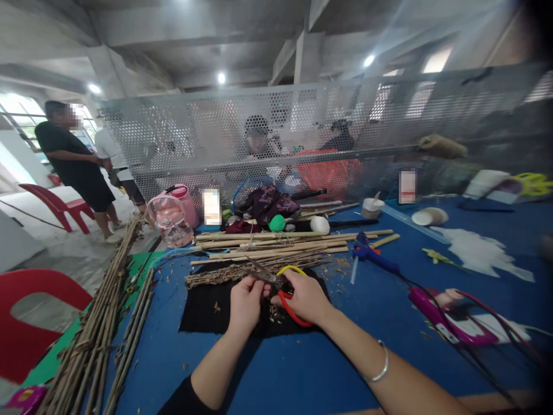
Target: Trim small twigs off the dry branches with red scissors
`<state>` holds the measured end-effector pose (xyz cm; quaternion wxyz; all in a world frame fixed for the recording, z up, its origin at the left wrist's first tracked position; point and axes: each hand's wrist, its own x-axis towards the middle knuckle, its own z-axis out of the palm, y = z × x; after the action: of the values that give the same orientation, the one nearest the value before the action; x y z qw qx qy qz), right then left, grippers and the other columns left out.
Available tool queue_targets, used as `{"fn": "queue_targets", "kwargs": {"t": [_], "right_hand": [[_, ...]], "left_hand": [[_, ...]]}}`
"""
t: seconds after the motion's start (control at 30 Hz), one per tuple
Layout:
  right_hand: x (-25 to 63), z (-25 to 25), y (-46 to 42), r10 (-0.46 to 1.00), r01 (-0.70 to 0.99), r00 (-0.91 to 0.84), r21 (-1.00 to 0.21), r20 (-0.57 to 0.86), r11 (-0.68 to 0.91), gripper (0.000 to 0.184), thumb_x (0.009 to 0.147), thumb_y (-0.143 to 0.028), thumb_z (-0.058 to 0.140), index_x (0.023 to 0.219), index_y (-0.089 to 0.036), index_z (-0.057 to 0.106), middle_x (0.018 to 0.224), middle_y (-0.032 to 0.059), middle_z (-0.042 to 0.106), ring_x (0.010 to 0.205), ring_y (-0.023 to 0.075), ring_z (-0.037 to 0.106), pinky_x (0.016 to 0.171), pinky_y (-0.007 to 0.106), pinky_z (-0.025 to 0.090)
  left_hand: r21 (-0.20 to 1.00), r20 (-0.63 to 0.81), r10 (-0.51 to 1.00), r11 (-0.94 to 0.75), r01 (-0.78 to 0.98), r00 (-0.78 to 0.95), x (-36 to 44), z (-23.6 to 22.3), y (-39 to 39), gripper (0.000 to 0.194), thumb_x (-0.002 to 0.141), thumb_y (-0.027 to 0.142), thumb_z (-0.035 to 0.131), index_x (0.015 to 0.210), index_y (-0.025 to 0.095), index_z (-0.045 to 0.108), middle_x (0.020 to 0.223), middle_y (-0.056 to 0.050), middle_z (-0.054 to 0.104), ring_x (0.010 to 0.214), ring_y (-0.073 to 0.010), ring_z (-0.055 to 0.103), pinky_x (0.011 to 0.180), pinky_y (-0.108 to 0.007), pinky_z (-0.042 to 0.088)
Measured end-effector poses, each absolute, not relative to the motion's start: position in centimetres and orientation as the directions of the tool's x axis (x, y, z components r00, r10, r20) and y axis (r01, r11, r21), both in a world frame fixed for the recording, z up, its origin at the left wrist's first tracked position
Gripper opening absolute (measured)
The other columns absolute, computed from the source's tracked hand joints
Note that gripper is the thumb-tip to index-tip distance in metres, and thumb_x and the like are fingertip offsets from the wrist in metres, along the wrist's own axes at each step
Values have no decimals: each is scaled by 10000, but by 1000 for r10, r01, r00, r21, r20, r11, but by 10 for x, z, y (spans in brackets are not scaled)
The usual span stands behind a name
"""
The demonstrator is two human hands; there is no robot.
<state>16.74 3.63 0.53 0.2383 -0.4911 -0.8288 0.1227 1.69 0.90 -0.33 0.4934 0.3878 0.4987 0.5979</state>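
My right hand grips scissors with red and yellow handles, their dark blades pointing left toward my left hand. My left hand pinches a thin rough twig right at the blades. Both hands hover over a black cloth spread on the blue table. Small trimmed bits lie on the cloth near my fingers. A silver bangle circles my right wrist.
Long bamboo sticks lie behind the cloth, a big bundle of twigs at the left edge. A blue glue gun, a purple tool with cables, cups and a pink bag surround. People stand left and behind a mesh screen.
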Motion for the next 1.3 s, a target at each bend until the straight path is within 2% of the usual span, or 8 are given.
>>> {"fn": "queue_targets", "kwargs": {"t": [0.13, 0.27, 0.53, 0.77, 1.0, 1.1, 1.3], "right_hand": [[165, 6, 30, 880, 741, -385, -476, 278, 474, 330, 658, -475, 636, 783, -215, 475, 738, -14, 565, 625, 128, 493, 557, 228, 313], [164, 6, 26, 884, 733, -367, -496, 289, 466, 312, 672, -455, 630, 798, -213, 479, 755, -12, 570, 643, 128, 501, 566, 225, 318], [163, 6, 29, 846, 740, -384, -426, 369, 521, 355, 604, -430, 682, 785, -189, 493, 805, 21, 556, 736, 160, 492, 652, 256, 339], [164, 6, 26, 881, 729, -362, -495, 305, 472, 323, 633, -428, 662, 760, -206, 466, 742, -12, 561, 632, 125, 471, 560, 226, 303], [165, 3, 27, 895, 720, -344, -532, 285, 446, 354, 617, -463, 668, 778, -214, 475, 720, -24, 579, 598, 118, 484, 541, 222, 282], [165, 1, 27, 892, 721, -339, -527, 299, 450, 354, 618, -470, 666, 776, -215, 477, 709, -26, 583, 598, 119, 492, 539, 220, 285], [168, -2, 31, 887, 756, -344, -468, 310, 457, 344, 647, -513, 620, 754, -215, 486, 675, -20, 587, 556, 118, 490, 516, 223, 276]], "left_hand": [[945, -50, 977, -21, -325, -208, 18, -3, 9, 248, 627, 335, 662, 754, 124, 633, 692, -23, 637, 591, -98, 569, 586, -207, 457], [929, -65, 979, -12, -371, -195, 18, -4, 9, 292, 597, 359, 688, 753, 123, 614, 678, -14, 621, 582, -90, 563, 579, -205, 457], [970, -6, 984, -37, -240, -177, 15, -4, 10, 231, 619, 341, 655, 688, 129, 596, 558, 11, 571, 486, -83, 504, 499, -193, 413], [971, 12, 983, -55, -234, -182, 16, -5, 8, 236, 637, 349, 640, 715, 130, 607, 596, -2, 587, 522, -100, 524, 532, -211, 433], [952, 14, 980, -73, -298, -196, 19, -3, 6, 266, 630, 348, 667, 746, 116, 609, 620, 2, 585, 539, -82, 511, 545, -192, 420], [941, 13, 984, -72, -330, -178, 19, -1, 5, 273, 623, 344, 676, 761, 117, 613, 635, 3, 587, 545, -79, 513, 554, -194, 423], [964, 39, 981, -87, -252, -191, 16, 0, 5, 252, 633, 354, 666, 691, 119, 596, 588, 8, 569, 520, -81, 503, 532, -193, 412]]}}
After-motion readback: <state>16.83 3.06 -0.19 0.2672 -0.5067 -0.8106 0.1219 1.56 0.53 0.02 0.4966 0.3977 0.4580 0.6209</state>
